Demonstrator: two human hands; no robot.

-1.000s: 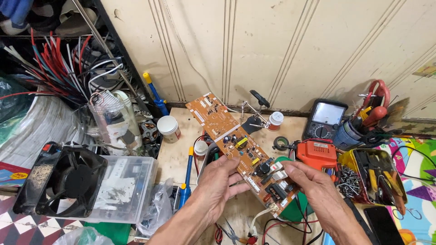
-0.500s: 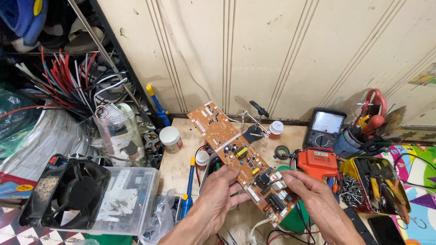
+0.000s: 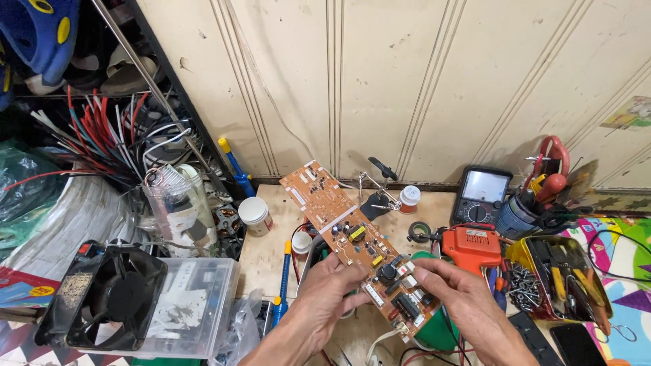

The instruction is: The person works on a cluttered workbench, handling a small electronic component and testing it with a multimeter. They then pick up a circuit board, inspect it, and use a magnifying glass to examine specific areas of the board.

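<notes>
A long orange circuit board (image 3: 346, 234) with black, yellow and white parts is held tilted above a small wooden table (image 3: 268, 261), its far end pointing up and left. My left hand (image 3: 329, 298) grips its near left edge from below. My right hand (image 3: 458, 298) holds the near right side, fingertips on the components close to the board's lower end. A white cable hangs from the board's lower end.
Behind the board stand a helping-hand clip stand (image 3: 380, 183), an analog multimeter (image 3: 480, 195), an orange soldering gun (image 3: 471, 245) and a yellow tin of tools (image 3: 563, 278). At left lie a black fan (image 3: 108, 298) on a clear plastic box (image 3: 193, 305), a white jar (image 3: 254, 213) and bundled wires (image 3: 102, 135).
The board and both hands sit lower in view as the camera tilted up. My right fingers shifted further onto the board's near components.
</notes>
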